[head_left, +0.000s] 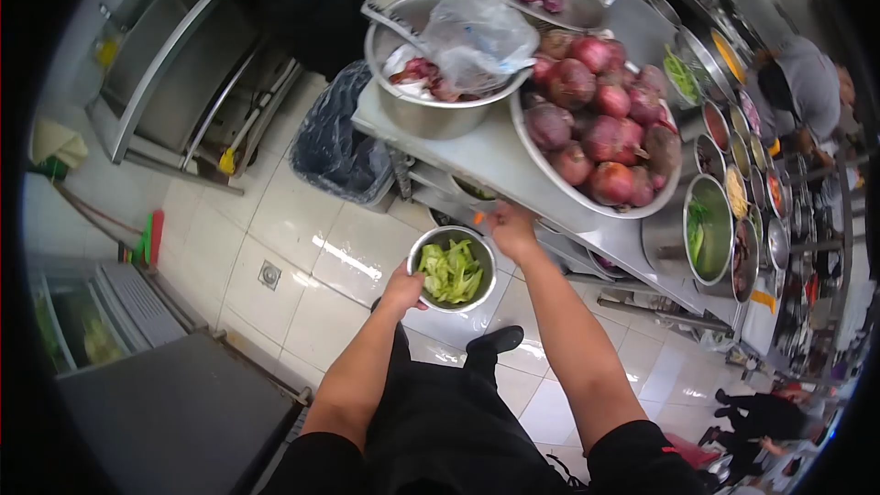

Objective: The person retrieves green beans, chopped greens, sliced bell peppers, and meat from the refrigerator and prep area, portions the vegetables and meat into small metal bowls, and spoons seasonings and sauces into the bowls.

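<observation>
A metal bowl (415, 259) of cut green leafy vegetable pieces (451, 271) is held low over the floor. My left hand (404, 291) grips its left rim, thumb on the inner side. My right hand (511, 228) is up at the lower edge of the worktable (431, 148), just above and right of the bowl. Its fingers look curled; what they hold, if anything, I cannot make out. A small orange piece (478, 217) shows beside those fingertips. Behind them, metal containers stand on the shelf below the tabletop, partly hidden.
A large basin (587, 202) of red onions (610, 133) sits on the worktable, beside a pot (431, 115) with onion skins and a plastic bag (481, 27). A lined bin (339, 147) stands left of the table. Co-workers (765, 426) are at the right.
</observation>
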Demonstrator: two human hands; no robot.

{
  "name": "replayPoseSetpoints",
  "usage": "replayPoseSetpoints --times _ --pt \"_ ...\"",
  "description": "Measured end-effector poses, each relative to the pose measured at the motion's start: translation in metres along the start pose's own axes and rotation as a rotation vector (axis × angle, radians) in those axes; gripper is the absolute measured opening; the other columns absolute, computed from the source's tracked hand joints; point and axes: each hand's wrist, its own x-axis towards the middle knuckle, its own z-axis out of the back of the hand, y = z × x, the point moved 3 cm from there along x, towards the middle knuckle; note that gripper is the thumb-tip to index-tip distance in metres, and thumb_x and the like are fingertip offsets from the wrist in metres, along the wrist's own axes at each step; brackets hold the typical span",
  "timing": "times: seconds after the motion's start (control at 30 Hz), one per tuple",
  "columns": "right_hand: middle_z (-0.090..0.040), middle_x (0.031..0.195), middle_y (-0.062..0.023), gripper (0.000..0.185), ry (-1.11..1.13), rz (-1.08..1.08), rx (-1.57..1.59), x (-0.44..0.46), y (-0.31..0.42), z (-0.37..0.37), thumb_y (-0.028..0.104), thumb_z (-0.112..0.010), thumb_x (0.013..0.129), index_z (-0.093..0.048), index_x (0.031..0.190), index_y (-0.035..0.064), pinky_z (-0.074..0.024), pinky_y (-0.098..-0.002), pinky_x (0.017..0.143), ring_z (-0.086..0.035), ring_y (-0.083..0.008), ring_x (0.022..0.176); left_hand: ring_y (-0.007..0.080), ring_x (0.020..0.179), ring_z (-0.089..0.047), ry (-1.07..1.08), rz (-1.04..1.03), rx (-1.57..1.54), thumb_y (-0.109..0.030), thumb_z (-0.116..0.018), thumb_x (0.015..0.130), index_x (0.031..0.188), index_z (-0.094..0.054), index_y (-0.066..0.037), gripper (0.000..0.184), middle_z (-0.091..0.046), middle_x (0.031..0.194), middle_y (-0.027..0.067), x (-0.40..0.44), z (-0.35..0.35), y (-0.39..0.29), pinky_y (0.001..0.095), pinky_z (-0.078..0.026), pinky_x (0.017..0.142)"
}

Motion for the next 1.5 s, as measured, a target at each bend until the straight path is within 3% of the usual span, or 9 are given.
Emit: replayPoseSetpoints --times 0.07,0.17,0.33,0.47,0.63,0.87,0.93,1.17,1.5 --pt "-0.07 0.1 -0.0178 0.034 -0.056 0.226 0.036 -0.033 -0.032 0.011 0.026 -0.065 0.086 -0.064 0.113 0.0044 -0.052 -0.0382 0.079 -0.068 -0.0303 0.09 0.0288 0.087 -0.068 -0.054 -0.05 0.008 -0.005 -0.044 0.091 0.141 -0.036 -0.008 0.05 -0.058 0.119 0.0195 -0.008 -0.011 -0.004 0.0358 -0.061 0.054" --pt "-0.071 0.09 -0.0152 0.043 0.238 0.017 -0.224 -0.116 -0.004 0.078 0.031 -0.067 0.084 -0.06 0.122 0.0105 -0.0544 -0.0443 0.076 -0.068 -0.0346 0.083 0.034 0.091 -0.068 0.131 -0.124 0.25 -0.003 -0.045 0.088 0.141 -0.038 -0.007 0.053 -0.058 0.12 0.0217 -0.017 -0.046 -0.01 0.0383 -0.062 0.056" --pt "-0.063 0.085 -0.0104 0.027 -0.154 0.128 -0.267 -0.226 -0.05 0.198 0.034 -0.07 0.083 -0.067 0.079 0.0077 -0.0523 -0.0423 0.068 -0.064 -0.031 0.077 0.0321 0.085 -0.07 0.479 -0.133 0.598 -0.005 -0.049 0.086 0.14 -0.037 -0.003 0.055 -0.062 0.112 0.0222 -0.066 -0.186 -0.01 0.0399 -0.061 0.057" --pt "-0.06 0.09 -0.0117 0.018 -0.588 0.033 -0.147 -0.326 -0.116 0.328 0.016 -0.071 0.079 -0.057 0.074 0.0057 -0.0511 -0.0398 0.07 -0.062 -0.0307 0.082 0.0299 0.085 -0.069 0.808 -0.166 0.829 -0.008 -0.05 0.085 0.136 -0.045 -0.002 0.051 -0.064 0.11 0.021 -0.132 -0.333 -0.007 0.0399 -0.059 0.065" --pt "-0.06 0.093 -0.0138 0.028 -1.218 -0.069 -0.157 -0.468 -0.23 0.451 0.001 -0.071 0.075 -0.044 0.069 0.0058 -0.0497 -0.0379 0.067 -0.059 -0.0311 0.085 0.025 0.092 -0.066 1.06 -0.654 1.014 -0.016 -0.054 0.083 0.132 -0.05 -0.002 0.051 -0.067 0.103 0.0188 -0.206 -0.511 -0.06 0.0368 -0.052 0.082" --pt "-0.06 0.103 -0.0134 0.017 -1.198 -0.208 -0.037 -0.541 -0.234 0.523 0.011 -0.075 0.081 -0.06 0.079 0.0036 -0.0522 -0.033 0.07 -0.063 -0.0223 0.081 0.0279 0.093 -0.067 1.125 -1.176 0.964 -0.015 -0.053 0.084 0.134 -0.043 0.001 0.053 -0.063 0.11 0.024 -0.248 -0.702 -0.138 0.038 -0.054 0.082" --pt "-0.06 0.106 -0.0133 0.015 -1.251 -0.21 -0.084 -0.543 -0.222 0.549 0.012 -0.075 0.081 -0.065 0.089 0.0046 -0.0529 -0.0339 0.074 -0.063 -0.0237 0.085 0.0251 0.091 -0.067 1.09 -0.893 1.017 -0.012 -0.052 0.084 0.13 -0.047 -0.001 0.047 -0.065 0.106 0.0188 -0.297 -0.725 -0.163 0.0371 -0.054 0.079" --pt "-0.054 0.123 -0.0147 0.015 -1.126 -0.109 -0.552 -0.485 -0.223 0.672 0.01 -0.066 0.079 -0.065 0.094 0.0068 -0.0516 -0.0402 0.08 -0.06 -0.0286 0.099 0.0244 0.077 -0.068 1.249 -1.035 1.166 -0.012 -0.051 0.083 0.125 -0.053 -0.002 0.043 -0.067 0.099 0.0172 -0.263 -0.862 -0.161 0.0352 -0.056 0.063" --pt "-0.032 0.149 -0.0209 0.021 -0.778 -0.63 -0.866 -0.497 -0.326 0.795 0.013 -0.067 0.072 -0.07 0.092 0.0131 -0.0521 -0.0428 0.085 -0.055 -0.0327 0.109 0.0247 0.063 -0.067 1.474 -0.938 1.46 -0.014 -0.047 0.084 0.117 -0.053 0.005 0.039 -0.067 0.087 0.0192 -0.35 -1.055 -0.133 0.0357 -0.056 0.055"
